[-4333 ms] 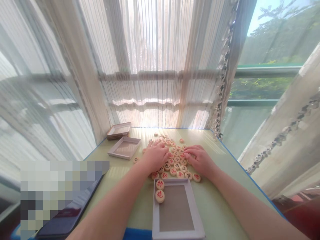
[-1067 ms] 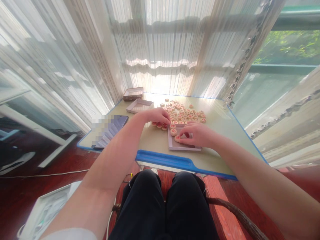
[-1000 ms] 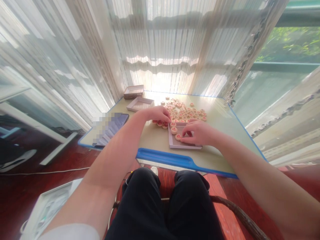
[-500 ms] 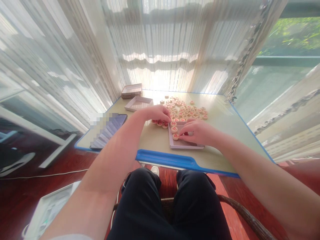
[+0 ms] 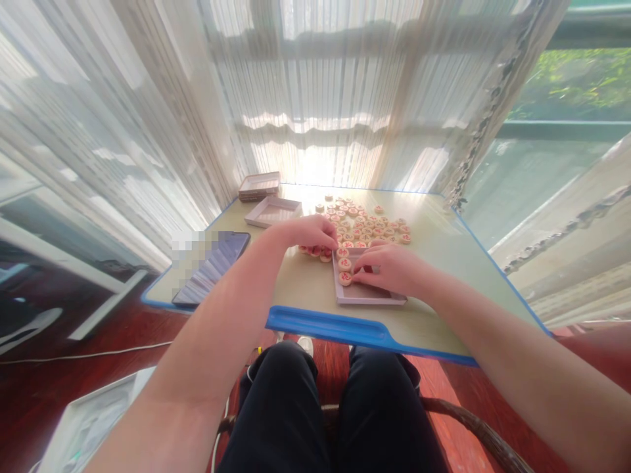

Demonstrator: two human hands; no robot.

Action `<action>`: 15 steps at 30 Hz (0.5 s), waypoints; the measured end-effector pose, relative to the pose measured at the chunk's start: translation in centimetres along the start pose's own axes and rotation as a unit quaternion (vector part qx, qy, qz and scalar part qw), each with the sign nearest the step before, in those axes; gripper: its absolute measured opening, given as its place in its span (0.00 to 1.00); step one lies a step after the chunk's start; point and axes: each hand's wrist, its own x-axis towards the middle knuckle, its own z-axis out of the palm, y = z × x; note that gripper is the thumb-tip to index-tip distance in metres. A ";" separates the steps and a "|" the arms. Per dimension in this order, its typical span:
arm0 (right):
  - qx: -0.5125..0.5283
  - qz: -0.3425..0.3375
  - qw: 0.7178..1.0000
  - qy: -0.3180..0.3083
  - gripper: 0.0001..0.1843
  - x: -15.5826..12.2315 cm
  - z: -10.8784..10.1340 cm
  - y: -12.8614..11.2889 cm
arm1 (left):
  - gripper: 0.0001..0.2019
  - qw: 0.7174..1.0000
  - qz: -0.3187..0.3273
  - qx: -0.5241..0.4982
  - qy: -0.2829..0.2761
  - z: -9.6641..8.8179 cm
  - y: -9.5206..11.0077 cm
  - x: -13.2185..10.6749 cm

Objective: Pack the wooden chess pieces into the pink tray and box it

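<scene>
A shallow grey tray (image 5: 373, 297) lies near the table's front edge. Three round wooden chess pieces with red characters sit in a column along its left side. My right hand (image 5: 389, 266) rests over the tray, its fingers pinched on the nearest of the three pieces (image 5: 345, 278). My left hand (image 5: 310, 233) is curled just beyond the tray's far left corner, fingertips down among some red-marked pieces (image 5: 315, 250). What it grips is hidden. A loose pile of pieces (image 5: 367, 222) lies behind both hands.
A dark phone (image 5: 211, 265) lies at the table's left edge. An empty tray (image 5: 273, 211) and a stacked box (image 5: 259, 185) stand at the back left. Sheer curtains close off the back and left. The table's blue rim (image 5: 345, 326) is above my knees. A white object (image 5: 83, 427) lies on the floor.
The tray held two pieces; now a third lies below them under my right fingers. My right hand shifted slightly toward me. My left hand has stayed in place.
</scene>
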 end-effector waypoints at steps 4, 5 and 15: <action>-0.011 -0.008 1.000 0.002 0.09 0.1 0.1 -0.2 | 0.09 1.000 0.003 0.004 0.001 0.0 0.0 0.0; -0.014 -0.011 1.000 0.005 0.09 0.1 0.2 -0.3 | 0.09 1.000 0.004 0.006 0.003 0.0 0.0 0.0; -0.003 -0.010 1.000 0.009 0.11 0.1 0.6 0.0 | 0.08 1.000 0.019 0.012 0.000 0.0 0.2 -0.2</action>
